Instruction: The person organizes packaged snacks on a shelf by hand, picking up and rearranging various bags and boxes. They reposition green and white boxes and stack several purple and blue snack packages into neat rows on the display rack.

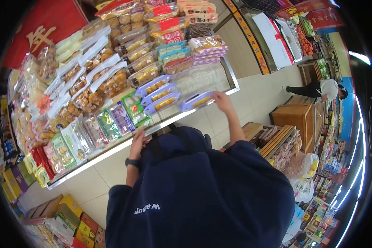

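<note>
My right hand (pixel 222 102) pinches the end of a purple-edged pack of pastries (pixel 197 101) at the front right of a display stand (pixel 231 76). Left of it, several similar purple packs (pixel 158 93) lie stacked in a row. My left hand (pixel 139 142), with a dark watch on the wrist, rests at the stand's metal front edge, its fingers extended and holding nothing. Close to it lie a green pack (pixel 134 108) and a dark purple pack (pixel 120 118). A white-and-purple stack of packs (pixel 208 46) sits farther back.
Bagged breads and pastries (pixel 99 78) cover the stand's left side. A red sign (pixel 41 33) rises behind. Cartons (pixel 80 223) stand at lower left, and a wooden cabinet (pixel 293 118) at right. A person (pixel 322 89) in a white top is farther off.
</note>
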Demonstrator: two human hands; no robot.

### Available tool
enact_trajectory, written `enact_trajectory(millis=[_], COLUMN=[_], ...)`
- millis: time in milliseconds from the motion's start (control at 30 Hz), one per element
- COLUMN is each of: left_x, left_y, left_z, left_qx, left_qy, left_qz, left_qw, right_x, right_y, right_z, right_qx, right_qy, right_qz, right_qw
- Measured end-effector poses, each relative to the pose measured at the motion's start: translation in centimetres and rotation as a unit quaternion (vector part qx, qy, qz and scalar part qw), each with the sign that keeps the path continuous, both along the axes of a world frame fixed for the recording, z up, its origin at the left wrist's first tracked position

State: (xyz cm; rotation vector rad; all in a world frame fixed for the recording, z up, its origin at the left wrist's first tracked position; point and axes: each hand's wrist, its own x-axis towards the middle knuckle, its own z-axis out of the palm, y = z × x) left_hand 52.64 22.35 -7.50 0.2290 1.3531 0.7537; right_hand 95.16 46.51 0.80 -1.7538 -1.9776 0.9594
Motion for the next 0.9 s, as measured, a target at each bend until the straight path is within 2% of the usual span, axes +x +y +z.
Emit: enact_trajectory(millis=[100, 200, 300, 333, 400, 500, 600, 700, 733, 833, 867, 900], left_x=[0.4, 1.0, 0.0, -1.7, -0.5, 1.0, 3.1, 2.3, 3.3, 3.5, 3.7, 3.2], left_y=[-3.5, -4.0, -2.8, -3.5, -0.9, 3.0, 6.2, 6.1, 7.2, 7.4, 8.2, 7.6], left_z=[-2.2, -3.0, -6.7, -10.6, -9.2, -5.3, 0.1, -1.7, 0.8, 1.8, 2.3, 0.8], left_qx=[-0.025, -0.078, -0.106, -0.05, -0.085, -0.083, -0.176, -0.263, -0.275, -0.262, -0.28, -0.281], left_qy=[0.023, 0.007, -0.049, -0.084, 0.047, 0.135, 0.14, 0.218, 0.212, 0.201, 0.199, 0.205], left_qz=[0.267, 0.489, 0.589, 0.575, 0.588, 0.619, 0.692, 0.687, 0.681, 0.678, 0.692, 0.687], left_qw=[0.963, 0.869, 0.8, 0.812, 0.803, 0.769, 0.686, 0.642, 0.645, 0.657, 0.635, 0.638], right_x=[5.8, 7.6, 9.0, 7.6, 8.0, 6.7, 5.8, 4.8, 4.9, 4.9, 5.0, 4.9], right_y=[4.9, 10.0, 15.1, 15.9, 19.1, 21.2, 22.2, 20.9, 20.9, 21.1, 20.9, 20.7], right_z=[-0.6, -1.7, -6.1, -3.9, -6.4, -7.1, -8.5, -6.9, -7.3, -7.1, -7.1, -6.9], right_qx=[0.035, 0.02, 0.056, -0.026, -0.003, -0.01, 0.029, 0.032, 0.037, 0.051, 0.054, 0.059], right_qy=[-0.037, -0.032, 0.004, 0.039, 0.03, 0.043, 0.021, -0.012, -0.038, -0.063, -0.064, -0.017], right_qz=[-0.041, -0.115, -0.121, -0.155, -0.16, -0.215, -0.256, -0.261, -0.256, -0.286, -0.305, -0.301], right_qw=[0.998, 0.993, 0.991, 0.987, 0.987, 0.976, 0.966, 0.965, 0.965, 0.955, 0.949, 0.952])
